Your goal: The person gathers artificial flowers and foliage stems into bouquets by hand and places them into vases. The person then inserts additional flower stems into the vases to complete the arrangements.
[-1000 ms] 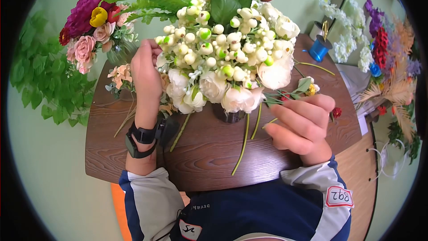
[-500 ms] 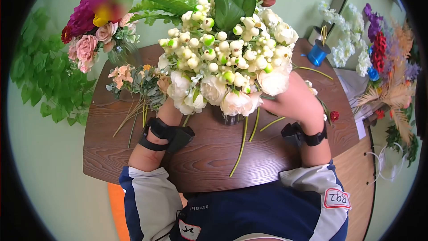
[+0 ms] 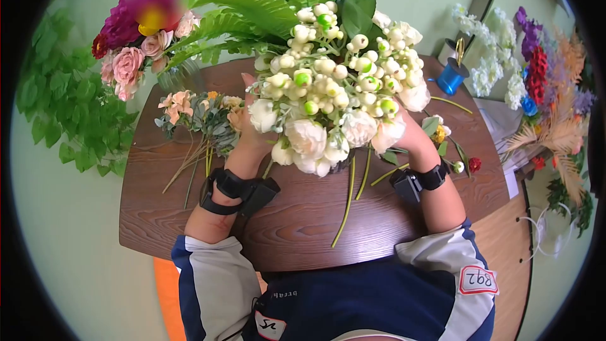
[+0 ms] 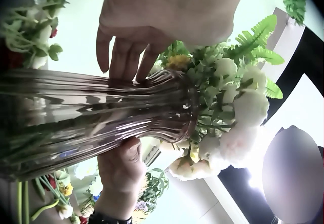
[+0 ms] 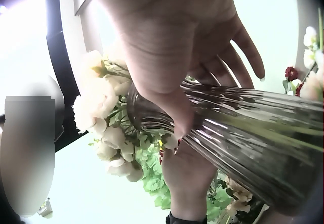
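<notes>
A ribbed glass vase (image 4: 126, 107) stands on the table under a large bouquet of white roses (image 3: 306, 137), cream berries (image 3: 325, 66) and fern leaves. My left hand (image 3: 250, 140) is at its left side; in the left wrist view its straight fingers (image 4: 126, 57) touch the glass below the rim. From the right, my right hand (image 5: 172, 47) holds the vase's neck, the thumb (image 5: 177, 115) bent across the glass and the other fingers reaching past it. In the head view, flowers hide most of the vase and the right fingers.
Peach flowers (image 3: 177, 106) with long stems lie left on the brown table (image 3: 284, 215). Behind them is a glass vase of pink roses (image 3: 128, 66). Cut green stems (image 3: 344, 208) lie in front, small loose flowers (image 3: 475, 164) to the right. A blue ribbon spool (image 3: 452, 77) stands at the back right.
My right hand came from the loose stems to the vase, and my left hand moved lower beside it. The bouquet has turned, its berries shifting right and more fern showing at left.
</notes>
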Available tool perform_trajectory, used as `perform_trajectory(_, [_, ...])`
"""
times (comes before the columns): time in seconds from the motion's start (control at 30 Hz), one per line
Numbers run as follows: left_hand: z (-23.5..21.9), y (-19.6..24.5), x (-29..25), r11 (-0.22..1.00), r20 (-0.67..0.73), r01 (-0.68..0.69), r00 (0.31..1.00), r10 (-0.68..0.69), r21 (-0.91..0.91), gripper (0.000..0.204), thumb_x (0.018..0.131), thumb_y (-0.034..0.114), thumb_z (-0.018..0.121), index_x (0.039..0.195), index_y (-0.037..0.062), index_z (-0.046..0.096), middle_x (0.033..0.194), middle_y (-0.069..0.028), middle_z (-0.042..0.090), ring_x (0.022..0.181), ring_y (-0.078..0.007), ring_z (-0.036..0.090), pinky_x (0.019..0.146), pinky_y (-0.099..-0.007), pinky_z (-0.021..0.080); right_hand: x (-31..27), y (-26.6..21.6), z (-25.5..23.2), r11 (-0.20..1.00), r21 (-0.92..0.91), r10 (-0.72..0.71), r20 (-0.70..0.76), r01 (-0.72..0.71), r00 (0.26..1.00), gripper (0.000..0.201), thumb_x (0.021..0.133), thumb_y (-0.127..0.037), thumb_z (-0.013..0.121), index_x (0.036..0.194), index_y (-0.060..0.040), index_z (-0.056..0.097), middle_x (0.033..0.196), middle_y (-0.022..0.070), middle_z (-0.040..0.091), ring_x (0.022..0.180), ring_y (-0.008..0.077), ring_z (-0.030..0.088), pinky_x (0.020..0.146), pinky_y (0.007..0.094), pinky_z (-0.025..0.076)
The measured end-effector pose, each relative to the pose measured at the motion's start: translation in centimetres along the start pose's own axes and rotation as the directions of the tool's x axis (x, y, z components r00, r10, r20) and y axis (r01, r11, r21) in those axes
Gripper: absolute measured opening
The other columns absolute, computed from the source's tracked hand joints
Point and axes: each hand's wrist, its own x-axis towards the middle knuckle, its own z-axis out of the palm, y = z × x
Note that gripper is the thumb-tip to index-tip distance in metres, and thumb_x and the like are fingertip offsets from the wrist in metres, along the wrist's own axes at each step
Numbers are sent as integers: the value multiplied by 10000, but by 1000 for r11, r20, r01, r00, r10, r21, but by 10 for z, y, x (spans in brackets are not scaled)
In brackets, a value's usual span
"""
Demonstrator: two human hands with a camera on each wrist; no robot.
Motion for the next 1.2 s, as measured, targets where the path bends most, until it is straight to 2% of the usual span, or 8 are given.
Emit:
perform_trajectory(0.33, [-6, -2, -6, 868, -137, -132, 965, 223, 479, 740, 868, 657, 247, 1262, 52, 410, 1199, -109, 511, 1106, -238, 502, 953, -386, 400, 10, 3, 16, 1000, 4, 5, -122, -5, 993, 270, 762, -101, 640, 993, 29, 592, 935, 130, 643, 853, 198, 613, 770, 303, 466])
perform_trajectory(0.43, [-15, -2, -2, 980, 295, -148, 938, 182, -134, 735, 876, 645, 246, 1261, 40, 411, 1193, -111, 514, 1109, -238, 497, 954, -392, 396, 11, 3, 13, 998, -22, 58, -32, -59, 998, 208, 755, -41, 597, 950, 28, 592, 876, 136, 637, 811, 192, 606, 744, 315, 465])
perform_trajectory(0.5, [-4, -4, -6, 959, 148, -258, 950, 275, -121, 727, 889, 627, 239, 1259, 24, 408, 1192, -110, 514, 1102, -233, 500, 947, -400, 401, 13, 6, 14, 999, -49, 9, -37, -11, 999, 204, 745, -23, 578, 944, 23, 589, 875, 145, 632, 811, 226, 596, 744, 326, 462])
perform_trajectory(0.53, [10, -5, -10, 854, -175, -296, 900, 400, 429, 740, 890, 628, 223, 1259, 14, 407, 1206, -114, 511, 1111, -240, 496, 940, -414, 405, 13, 7, 16, 996, -78, -40, -39, 37, 998, 205, 736, -6, 558, 937, 18, 587, 874, 153, 626, 810, 260, 587, 743, 336, 459])
perform_trajectory(0.73, [29, 0, -24, 944, 143, -322, 934, 328, -69, 835, 861, 670, 207, 1331, -10, 330, 1329, -140, 412, 1203, -298, 416, 1005, -435, 340, 11, 5, 16, 975, -197, -107, -19, 101, 994, 231, 728, 12, 521, 949, 1, 586, 915, 161, 617, 852, 347, 549, 775, 375, 451])
perform_trajectory(0.93, [65, 3, -23, 896, -138, -386, 897, 420, 219, 858, 860, 670, 115, 1391, 3, 206, 1377, -136, 342, 1249, -287, 361, 1009, -393, 337, 13, 1, 18, 969, -224, -112, -49, 99, 992, 254, 750, -22, 538, 1000, -14, 585, 962, 163, 618, 897, 347, 553, 821, 374, 446])
perform_trajectory(1.17, [63, 21, -23, 709, -329, -275, 739, 588, 649, 682, 935, 519, 232, 1298, -43, 366, 1216, -136, 520, 1060, -232, 524, 866, -330, 442, 3, 26, -38, 908, -377, 281, 230, -181, 932, 417, 750, -225, 666, 1081, 10, 569, 995, 209, 619, 911, 337, 599, 794, 368, 474])
perform_trajectory(1.2, [84, 19, -21, 883, -257, -330, 870, 421, 333, 613, 943, 423, 271, 1345, -40, 278, 1306, -140, 436, 1210, -239, 411, 1024, -366, 290, -2, 26, -50, 843, -449, 392, 133, -297, 910, 423, 744, -249, 674, 1069, 5, 578, 986, 205, 622, 911, 333, 600, 790, 372, 475])
